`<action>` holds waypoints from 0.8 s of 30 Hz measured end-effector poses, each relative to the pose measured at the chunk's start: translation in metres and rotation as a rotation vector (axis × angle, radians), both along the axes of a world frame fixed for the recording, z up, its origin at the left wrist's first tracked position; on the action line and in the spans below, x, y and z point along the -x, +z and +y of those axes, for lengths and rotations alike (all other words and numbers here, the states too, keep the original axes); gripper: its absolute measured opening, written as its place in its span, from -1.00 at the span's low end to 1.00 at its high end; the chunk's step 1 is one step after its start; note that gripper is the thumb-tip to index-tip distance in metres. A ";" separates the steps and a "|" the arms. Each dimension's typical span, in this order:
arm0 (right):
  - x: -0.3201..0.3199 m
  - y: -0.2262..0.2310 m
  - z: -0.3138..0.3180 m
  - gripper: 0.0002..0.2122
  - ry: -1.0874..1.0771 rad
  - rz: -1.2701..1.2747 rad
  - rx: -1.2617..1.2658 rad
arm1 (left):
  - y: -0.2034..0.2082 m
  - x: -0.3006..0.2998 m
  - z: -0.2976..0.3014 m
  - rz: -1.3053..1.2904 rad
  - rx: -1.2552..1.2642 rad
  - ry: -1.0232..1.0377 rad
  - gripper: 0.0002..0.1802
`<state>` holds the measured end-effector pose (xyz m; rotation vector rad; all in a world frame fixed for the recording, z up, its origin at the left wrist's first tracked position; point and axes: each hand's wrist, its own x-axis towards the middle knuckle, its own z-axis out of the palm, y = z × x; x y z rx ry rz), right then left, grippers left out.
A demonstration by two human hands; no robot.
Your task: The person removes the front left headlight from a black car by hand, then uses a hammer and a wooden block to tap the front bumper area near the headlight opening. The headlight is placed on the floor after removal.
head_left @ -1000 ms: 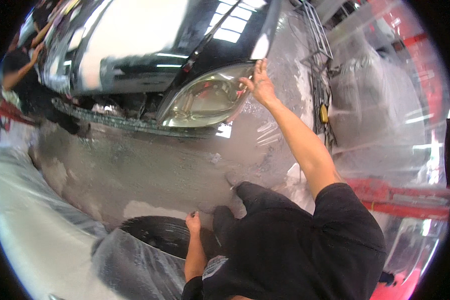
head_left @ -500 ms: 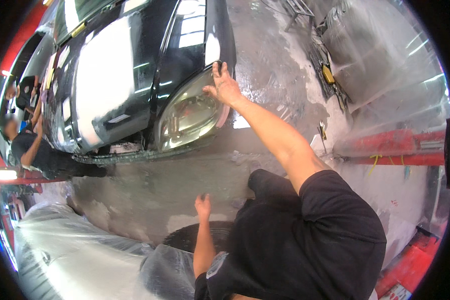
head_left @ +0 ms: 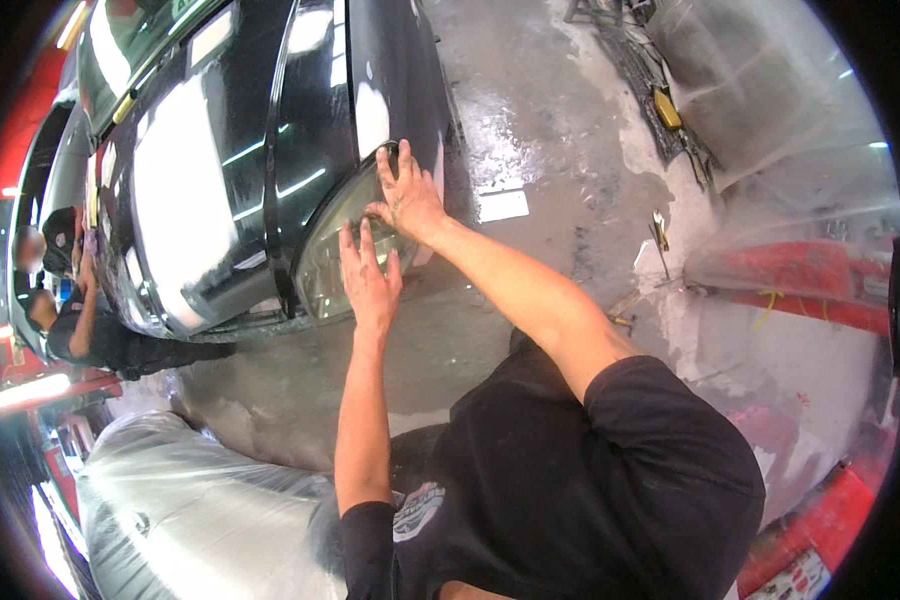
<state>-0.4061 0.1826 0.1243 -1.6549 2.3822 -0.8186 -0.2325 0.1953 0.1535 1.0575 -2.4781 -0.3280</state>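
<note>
In front of me is a dark car with a glossy bonnet (head_left: 245,150) that carries a large pale patch. Its yellowed headlight (head_left: 322,262) lies beneath both my hands. My right hand (head_left: 412,203) has its fingers spread, the tips at the upper corner of the headlight, where it meets the fender. Lower down on the lens, my left hand (head_left: 372,288) is held with fingers stretched out. Neither hand grips anything. Whether the left fingertips touch the lens or hover just over it, I cannot tell.
Two people are at the car's far left side, the nearer one (head_left: 75,325) in dark clothes. A plastic-wrapped bulk (head_left: 200,500) fills the lower left. On the right are plastic sheeting (head_left: 790,120), a red beam (head_left: 800,270) and a yellow object (head_left: 667,108) on a dark strip.
My left hand has risen from low by my body to the headlight. My right hand stays at the headlight's upper corner. The view has shifted, and the car appears further left.
</note>
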 end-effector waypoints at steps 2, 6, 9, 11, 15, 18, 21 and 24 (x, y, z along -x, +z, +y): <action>0.001 0.001 0.000 0.02 0.011 -0.062 0.012 | 0.007 0.016 -0.016 -0.066 0.098 -0.033 -0.21; 0.003 -0.002 0.000 -0.10 0.020 -0.110 0.035 | 0.003 0.035 -0.025 -0.325 0.054 0.023 -0.12; 0.006 -0.008 0.000 -0.12 0.027 -0.101 0.057 | 0.001 0.040 -0.023 -0.348 0.058 0.029 -0.08; 0.005 -0.011 0.000 -0.13 0.033 -0.108 0.075 | 0.003 0.039 -0.022 -0.377 0.056 0.033 -0.06; 0.006 -0.012 -0.002 -0.14 0.039 -0.103 0.052 | 0.008 0.042 -0.025 -0.423 0.070 0.027 0.00; 0.007 -0.011 -0.005 -0.31 -0.011 -0.077 0.077 | 0.009 0.050 -0.030 -0.423 0.049 0.011 0.07; 0.009 -0.007 -0.008 -0.53 -0.084 -0.007 0.307 | 0.016 0.062 -0.040 -0.430 0.102 0.037 0.14; 0.007 -0.002 -0.010 -0.51 -0.110 0.153 0.377 | 0.026 0.066 -0.049 -0.471 0.039 0.018 0.06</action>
